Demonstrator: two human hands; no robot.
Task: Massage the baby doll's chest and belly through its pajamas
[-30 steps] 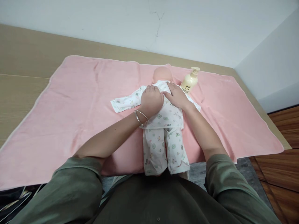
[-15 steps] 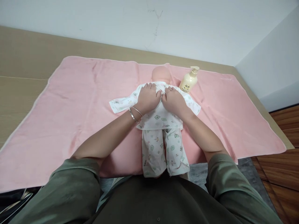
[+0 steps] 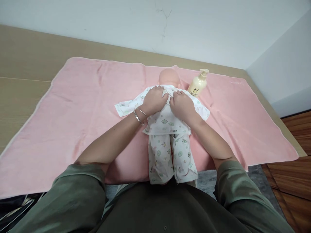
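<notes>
A baby doll (image 3: 167,124) in a white printed shirt and trousers lies lengthwise before me, its bald head (image 3: 169,76) pointing away and no face showing. My left hand (image 3: 156,99) rests on the upper part of the shirt, left of the middle, palm down with the thumb turned inward. On the other side my right hand (image 3: 182,104) lies on the shirt too, fingers slightly bent. A narrow gap separates the two thumbs. Both palms are hidden from view. Just beyond the doll's right-hand sleeve stands a cream pump bottle (image 3: 197,84).
Under the doll a pink blanket (image 3: 92,106) covers much of the wooden table (image 3: 21,48) and hangs at the near edge. A white wall (image 3: 121,22) rises behind. Brown wood-grained panels (image 3: 296,181) are at the lower right.
The view has shifted very slightly, moving everything a little to the right. Both hands stay on the doll's shirt, with the gap between the thumbs marginally wider.
</notes>
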